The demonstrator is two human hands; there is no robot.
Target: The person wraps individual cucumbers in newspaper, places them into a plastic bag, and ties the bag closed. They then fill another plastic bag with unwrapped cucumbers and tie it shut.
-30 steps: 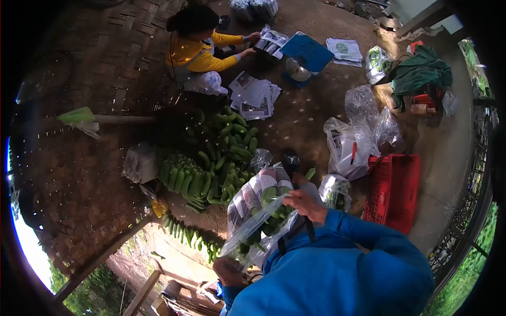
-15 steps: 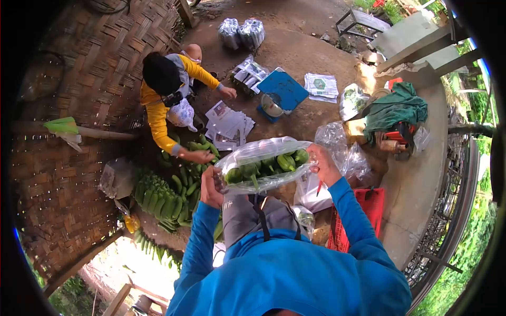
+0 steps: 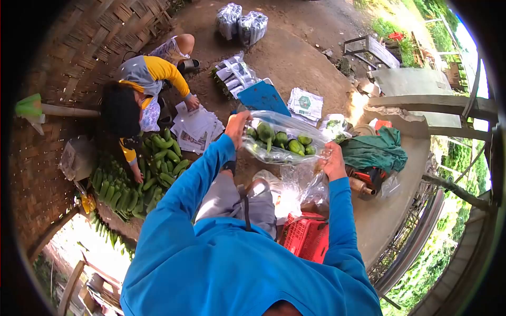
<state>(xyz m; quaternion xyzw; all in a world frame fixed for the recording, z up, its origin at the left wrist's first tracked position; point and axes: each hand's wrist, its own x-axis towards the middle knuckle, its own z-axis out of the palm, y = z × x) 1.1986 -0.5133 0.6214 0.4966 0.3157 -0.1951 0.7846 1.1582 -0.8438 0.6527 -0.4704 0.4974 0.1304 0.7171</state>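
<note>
A clear plastic bag [image 3: 293,124] is stretched between my two hands in front of me, its mouth spread wide. Inside it lie several green cucumbers [image 3: 296,147], their ends facing up. My left hand [image 3: 237,127] is closed on the bag's left edge. Gripping the opposite edge, at the right end, is my right hand [image 3: 333,161]. The bag hangs over the ground, past my knees. Its underside is partly hidden from me.
A co-worker in yellow sleeves [image 3: 161,68] crouches at left, one hand at a pile of cucumbers [image 3: 113,192], the other by newspaper sheets [image 3: 192,129]. A blue scale [image 3: 263,98], packed bags [image 3: 253,27], a red crate [image 3: 303,237] and green cloth [image 3: 377,150] lie around.
My hands have carried the bag forward and rightward, away from my lap. My view has turned. The co-worker has leaned lower, with one hand now down at the pile and the other at the newspapers.
</note>
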